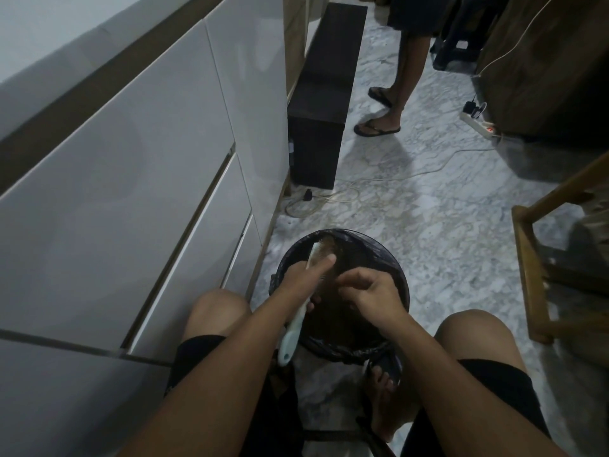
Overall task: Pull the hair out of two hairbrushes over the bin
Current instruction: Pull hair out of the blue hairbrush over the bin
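Hairbrush (298, 301), pale mint/white plastic w/ a long slim handle, is held over the bin (403, 285) between the seated person's knees. Left hand (304, 278) is wrapped around the brush near its neck, thumb stretched along the side; the handle end points back toward the person's lap, the head points away, out over the far rim. Probably held that way so anything pulled loose drops straight into the bin, not onto the floor. Bristle side looks turned to the right, facing the other hand, though bristles themselves are too dim to make out.

Right hand (370, 293) hovers just beside the brush head, over the bin's middle, fingers curled in and pinched narrow, as if plucking strands. Can't tell if it actually has hair in the pinch; too dark and fine to see.

Bin is round, dark, lined w/ a crinkly glossy black bag (346, 349) bunched over the rim. Inside looks brownish, contents unclear. Only one brush in view; the second isn't visible.

Floor (428, 225) is grey-white marbled tile, smooth. To the left, flat glossy white cabinet fronts (131, 176). Further back, another person's legs in flip-flops (382, 110), well apart from the bin.
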`<move>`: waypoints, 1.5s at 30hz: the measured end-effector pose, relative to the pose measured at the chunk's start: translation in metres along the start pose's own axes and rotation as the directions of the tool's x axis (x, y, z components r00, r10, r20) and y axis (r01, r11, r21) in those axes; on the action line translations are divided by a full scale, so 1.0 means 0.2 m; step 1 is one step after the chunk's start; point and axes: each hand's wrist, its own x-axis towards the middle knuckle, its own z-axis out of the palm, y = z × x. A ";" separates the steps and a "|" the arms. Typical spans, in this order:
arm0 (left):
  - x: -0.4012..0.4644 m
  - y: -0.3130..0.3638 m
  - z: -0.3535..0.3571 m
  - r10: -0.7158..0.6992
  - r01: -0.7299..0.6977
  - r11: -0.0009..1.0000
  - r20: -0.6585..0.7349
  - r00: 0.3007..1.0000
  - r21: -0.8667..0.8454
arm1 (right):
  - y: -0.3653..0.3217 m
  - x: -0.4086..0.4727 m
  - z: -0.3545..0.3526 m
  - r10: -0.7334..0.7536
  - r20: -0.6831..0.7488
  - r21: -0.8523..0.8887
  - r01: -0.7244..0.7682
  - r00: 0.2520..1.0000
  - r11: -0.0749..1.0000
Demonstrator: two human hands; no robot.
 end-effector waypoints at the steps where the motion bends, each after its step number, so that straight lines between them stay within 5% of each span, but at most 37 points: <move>1: 0.00 -0.01 0.00 0.015 -0.015 1.000 -0.009 1.000 0.005 | 0.00 -0.01 0.00 0.003 0.034 -0.020 -0.003 0.999 1.000; 7: 0.04 -0.01 -0.02 0.053 -0.045 0.997 -0.154 0.987 0.056 | -0.03 -0.02 0.00 0.067 0.125 -0.113 -0.053 0.990 0.992; 16: 0.02 0.02 -0.04 0.098 -0.101 0.995 -0.285 0.953 0.006 | 0.02 0.05 -0.11 0.201 -0.410 -0.142 -0.280 0.890 0.950; 22: 0.01 0.03 -0.04 0.140 -0.154 0.987 -0.223 0.965 -0.046 | 0.04 0.06 -0.12 0.313 -0.459 -0.047 -0.375 0.831 0.926; 29: 0.03 0.03 -0.07 0.053 -0.112 0.978 -0.311 0.949 -0.175 | 0.08 0.11 -0.12 0.339 -0.575 0.002 -0.413 0.745 0.911; 39: 0.00 0.01 0.00 0.152 -0.155 0.987 -0.083 0.985 -0.029 | 0.03 0.06 -0.01 0.184 -0.164 0.046 -0.179 0.969 0.983; 45: -0.01 0.02 0.00 0.169 -0.166 0.982 -0.028 0.985 0.085 | 0.03 0.05 0.00 0.129 0.086 0.131 -0.139 0.988 0.982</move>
